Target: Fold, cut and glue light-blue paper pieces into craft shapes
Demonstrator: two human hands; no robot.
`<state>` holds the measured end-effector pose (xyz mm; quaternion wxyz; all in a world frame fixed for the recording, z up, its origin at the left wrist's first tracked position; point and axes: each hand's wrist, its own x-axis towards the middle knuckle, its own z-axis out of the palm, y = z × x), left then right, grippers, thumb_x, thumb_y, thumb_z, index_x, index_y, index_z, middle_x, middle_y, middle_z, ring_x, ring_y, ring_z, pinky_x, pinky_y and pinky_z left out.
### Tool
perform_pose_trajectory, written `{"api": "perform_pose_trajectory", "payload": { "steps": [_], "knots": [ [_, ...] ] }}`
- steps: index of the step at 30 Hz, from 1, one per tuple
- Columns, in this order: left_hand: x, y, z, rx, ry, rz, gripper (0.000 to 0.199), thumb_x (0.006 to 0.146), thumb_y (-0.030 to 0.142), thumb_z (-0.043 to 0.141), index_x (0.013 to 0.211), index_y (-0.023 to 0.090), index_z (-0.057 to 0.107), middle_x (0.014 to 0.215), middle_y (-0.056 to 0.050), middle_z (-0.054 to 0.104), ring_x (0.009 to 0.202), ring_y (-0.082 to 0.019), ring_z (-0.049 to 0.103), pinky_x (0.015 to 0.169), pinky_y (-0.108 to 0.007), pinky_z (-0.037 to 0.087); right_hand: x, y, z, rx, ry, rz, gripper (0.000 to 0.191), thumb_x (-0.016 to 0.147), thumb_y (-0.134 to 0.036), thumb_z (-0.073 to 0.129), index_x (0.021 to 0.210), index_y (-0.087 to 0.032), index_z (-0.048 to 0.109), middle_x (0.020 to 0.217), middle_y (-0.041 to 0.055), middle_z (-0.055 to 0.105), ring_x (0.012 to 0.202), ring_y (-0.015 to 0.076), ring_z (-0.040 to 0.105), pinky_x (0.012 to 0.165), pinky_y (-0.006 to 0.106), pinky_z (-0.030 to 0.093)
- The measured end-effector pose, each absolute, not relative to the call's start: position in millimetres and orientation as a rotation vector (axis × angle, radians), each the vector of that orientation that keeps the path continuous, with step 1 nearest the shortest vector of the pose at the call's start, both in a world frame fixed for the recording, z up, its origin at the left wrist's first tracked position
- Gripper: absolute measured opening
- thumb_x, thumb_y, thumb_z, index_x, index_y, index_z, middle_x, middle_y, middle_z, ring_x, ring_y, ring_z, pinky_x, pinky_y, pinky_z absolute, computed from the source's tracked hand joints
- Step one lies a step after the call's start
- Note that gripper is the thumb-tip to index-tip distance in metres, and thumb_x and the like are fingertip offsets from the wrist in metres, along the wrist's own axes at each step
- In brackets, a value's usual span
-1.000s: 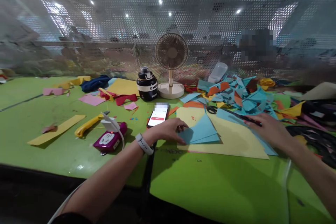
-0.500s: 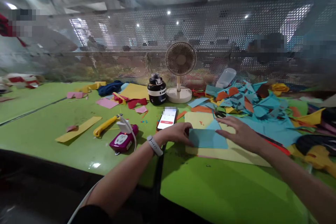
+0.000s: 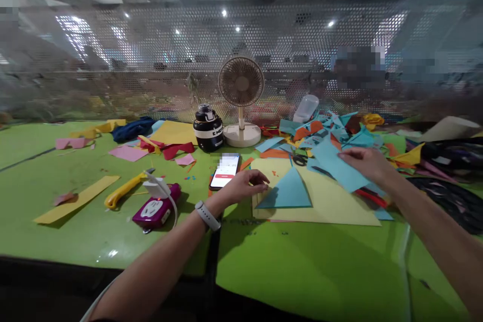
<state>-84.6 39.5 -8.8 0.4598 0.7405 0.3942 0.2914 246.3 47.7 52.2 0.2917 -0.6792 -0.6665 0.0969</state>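
A blue paper triangle (image 3: 290,192) lies on a large pale yellow sheet (image 3: 339,204). My left hand (image 3: 249,184), a watch on its wrist, hovers at the triangle's left edge with fingers loosely curled and apart, holding nothing. My right hand (image 3: 364,163) pinches a flat piece of blue paper (image 3: 335,163) by its upper right edge, raised over the right part of the yellow sheet. Black-handled scissors (image 3: 300,160) lie behind the triangle, partly covered. A red strip-like object (image 3: 372,197) shows from under the held paper.
A phone (image 3: 225,171), a black bottle (image 3: 208,130) and a fan (image 3: 241,95) stand or lie ahead. At left are a purple power socket (image 3: 156,209), a yellow utility knife (image 3: 126,191) and a yellow paper strip (image 3: 77,201). Blue and orange scraps (image 3: 350,133) heap at back right.
The blue rectangle between both hands has been lifted off to the right in my right hand, uncovering the triangle. My left hand has let go and its fingers have opened. The view has turned slightly right.
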Motion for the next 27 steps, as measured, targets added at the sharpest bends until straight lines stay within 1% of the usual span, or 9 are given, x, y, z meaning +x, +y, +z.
{"api": "perform_pose_trajectory", "payload": {
  "steps": [2,4,5,7,10,15,21,24,27],
  "knots": [
    [-81.9,37.1,-10.0,1.851,0.985,0.704,0.022,0.077,0.030,0.066,0.090,0.013,0.064,0.083,-0.006,0.066,0.079,-0.018,0.060,0.072,-0.030,0.047,252.8,49.7,51.2,-1.847,-1.706,0.078,0.033,0.077,-0.039,0.057,0.091,-0.011,0.067,0.092,0.0194,0.068,0.085,0.0322,0.062,0.068,0.039,0.045],
    [-79.4,34.6,-10.7,1.865,0.991,0.671,0.022,0.076,0.030,0.066,0.091,0.013,0.065,0.084,-0.007,0.066,0.079,-0.018,0.061,0.072,-0.031,0.048,243.1,50.5,42.5,-1.823,-1.701,0.137,0.028,0.076,-0.033,0.059,0.095,-0.013,0.064,0.098,0.0192,0.067,0.094,0.0326,0.061,0.074,0.040,0.045],
    [-78.5,33.6,-10.9,1.869,0.992,0.652,0.023,0.076,0.029,0.066,0.092,0.013,0.065,0.084,-0.007,0.067,0.079,-0.018,0.061,0.072,-0.031,0.049,233.6,51.1,35.6,-1.809,-1.716,0.224,0.026,0.076,-0.033,0.060,0.094,-0.014,0.063,0.093,0.0160,0.068,0.088,0.0297,0.063,0.071,0.038,0.046],
    [-77.8,32.2,-11.0,1.876,0.996,0.621,0.024,0.076,0.028,0.066,0.094,0.012,0.065,0.086,-0.008,0.068,0.080,-0.018,0.062,0.072,-0.031,0.050,210.6,53.7,18.8,-1.709,-1.743,0.710,0.028,0.078,-0.035,0.059,0.096,-0.014,0.061,0.081,0.0119,0.070,0.074,0.0243,0.065,0.063,0.033,0.048],
    [-78.4,31.8,-11.0,1.890,0.998,0.596,0.025,0.076,0.028,0.066,0.096,0.012,0.065,0.090,-0.009,0.069,0.082,-0.019,0.062,0.076,-0.032,0.050,181.1,60.1,-4.9,-1.625,-1.723,0.897,0.033,0.076,-0.034,0.064,0.101,-0.013,0.059,0.070,0.0066,0.068,0.062,0.0187,0.063,0.054,0.027,0.046],
    [-78.8,34.0,-12.9,1.867,1.011,0.617,0.032,0.076,0.034,0.066,0.099,0.011,0.063,0.095,-0.012,0.069,0.087,-0.021,0.063,0.078,-0.035,0.051,166.9,61.1,-16.6,-1.474,-1.658,0.972,0.051,0.070,-0.023,0.071,0.116,-0.010,0.056,0.064,-0.0010,0.062,0.059,0.0136,0.059,0.056,0.025,0.046],
    [-71.3,28.5,-8.8,1.609,1.002,0.762,0.057,0.075,0.041,0.069,0.122,0.015,0.051,0.118,-0.015,0.063,0.105,-0.023,0.060,0.090,-0.039,0.048,168.9,30.4,6.0,-1.219,-1.635,0.976,0.060,0.074,-0.028,0.068,0.129,-0.015,0.049,0.075,-0.0012,0.061,0.070,0.0128,0.058,0.068,0.028,0.049],
    [-63.5,18.8,-4.9,1.494,0.843,0.674,0.062,0.076,0.040,0.070,0.128,0.016,0.046,0.112,-0.012,0.067,0.101,-0.022,0.062,0.089,-0.038,0.048,164.2,13.6,10.8,-1.082,-1.601,0.929,0.058,0.076,-0.030,0.067,0.129,-0.017,0.048,0.076,-0.0009,0.061,0.070,0.0125,0.058,0.068,0.028,0.049],
    [-57.2,10.6,-1.7,1.539,0.770,0.652,0.046,0.078,0.047,0.066,0.111,0.015,0.059,0.099,-0.008,0.070,0.088,-0.020,0.064,0.080,-0.035,0.050,161.1,2.6,10.6,-1.076,-1.627,0.770,0.052,0.079,-0.032,0.065,0.127,-0.019,0.050,0.075,-0.0005,0.062,0.068,0.0131,0.059,0.066,0.028,0.051]
  ]
}}
